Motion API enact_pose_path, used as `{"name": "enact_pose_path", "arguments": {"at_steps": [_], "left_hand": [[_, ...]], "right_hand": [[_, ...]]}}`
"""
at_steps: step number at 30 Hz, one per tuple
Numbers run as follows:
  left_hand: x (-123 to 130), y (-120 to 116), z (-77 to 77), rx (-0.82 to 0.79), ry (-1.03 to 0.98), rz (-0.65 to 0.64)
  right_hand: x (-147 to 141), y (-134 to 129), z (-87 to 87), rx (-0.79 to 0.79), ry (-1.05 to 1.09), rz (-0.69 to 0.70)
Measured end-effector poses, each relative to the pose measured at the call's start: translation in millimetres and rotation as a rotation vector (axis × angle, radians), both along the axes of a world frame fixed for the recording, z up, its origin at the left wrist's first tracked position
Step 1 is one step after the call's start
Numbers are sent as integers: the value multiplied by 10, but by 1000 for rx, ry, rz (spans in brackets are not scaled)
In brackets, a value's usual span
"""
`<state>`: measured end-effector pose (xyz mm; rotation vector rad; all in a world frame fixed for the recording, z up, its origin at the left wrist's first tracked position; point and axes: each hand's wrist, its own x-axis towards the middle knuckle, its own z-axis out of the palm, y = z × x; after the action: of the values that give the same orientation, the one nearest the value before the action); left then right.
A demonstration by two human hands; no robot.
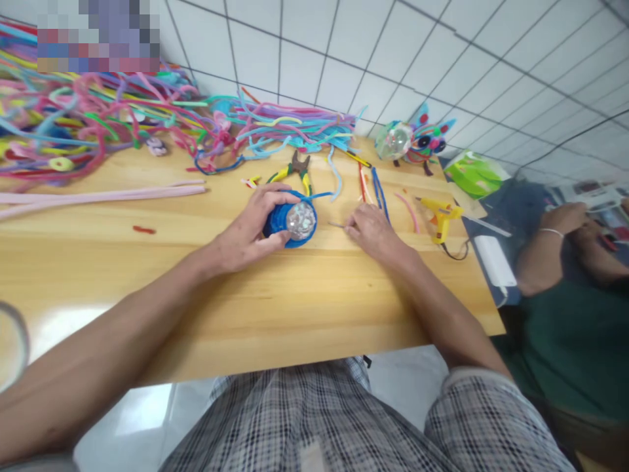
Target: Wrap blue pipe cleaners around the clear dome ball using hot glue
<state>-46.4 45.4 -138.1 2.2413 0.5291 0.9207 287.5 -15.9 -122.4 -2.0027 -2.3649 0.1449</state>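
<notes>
My left hand (253, 226) is wrapped round a clear ball (301, 221) with glittery filling, set in a coil of blue pipe cleaner (280, 219). A blue end sticks out from the top of the coil to the right, near a light blue pipe cleaner (335, 174). To the right, my right hand (371, 228) rests low over the table with its fingers pinched. A thin grey rod (337, 225) points from its fingertips toward the ball; its kind is too blurred to tell. Just behind the ball lie pliers (299, 167) with yellow-green handles.
Heaped pipe cleaners (295, 128) line the wall side of the wooden table (275, 308). Toward the right are red, white and blue pipe cleaners (379, 193), a yellow glue gun (442, 219) and a finished-looking ball figure (417, 141). Another person's arm (543, 252) is at far right.
</notes>
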Motion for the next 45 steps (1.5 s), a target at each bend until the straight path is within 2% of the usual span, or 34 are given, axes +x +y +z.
{"name": "enact_pose_path", "arguments": {"at_steps": [3,6,8,10,12,14,18,21,24,34,45], "left_hand": [[25,-39,58,-5,10,-10],[41,-38,59,-14,5,-9],[45,-27,41,-2,-7,-21],[46,-22,27,17,-20,-31],[46,-25,29,31,-21,-34],[46,-35,43,34,-14,-32],[58,-50,56,36,-21,-26],[78,-45,28,61,-51,-31],[93,-38,2,77,-63,-33],[74,-45,46,95,-25,-46],[76,-45,46,94,-41,-48]], "right_hand": [[-15,-3,-1,-31,-29,-4],[11,-129,32,-22,2,-50],[34,-257,92,4,135,-114],[17,-380,198,44,365,-133],[-77,-453,340,91,577,-94],[-254,-451,485,136,702,-18],[-671,-269,634,195,745,189],[-835,-131,608,217,729,246],[-847,-75,556,238,715,255],[-812,-86,536,270,647,283],[-829,-117,551,271,689,273]]}}
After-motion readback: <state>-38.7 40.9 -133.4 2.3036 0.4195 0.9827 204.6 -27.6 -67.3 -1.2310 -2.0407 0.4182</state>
